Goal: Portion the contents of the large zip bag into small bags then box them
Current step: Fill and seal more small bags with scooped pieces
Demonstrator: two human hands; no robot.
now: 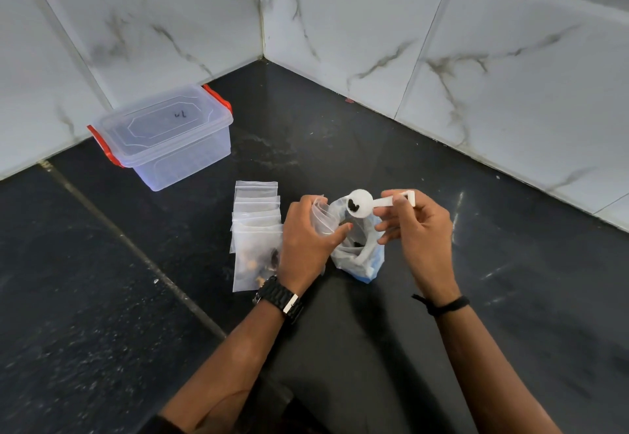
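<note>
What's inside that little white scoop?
The white scoop, held by the right hand, has a small dark clump in its bowl. What the clump is can't be told, and it hides the bowl beneath.

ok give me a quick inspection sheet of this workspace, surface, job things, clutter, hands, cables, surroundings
surface: dark speckled stone counter, a pale seam running across its left part
job things: white scoop with a little dark content, over the open small bag; large bag open beneath; stack of small bags to the left, the front one filled; clear box with red clips, lid on, back left
clutter: nothing seen
hands: left hand holds the small bag open; right hand pinches the scoop handle
cables: nothing seen
surroundings: white marbled wall tiles meeting in a corner
</note>
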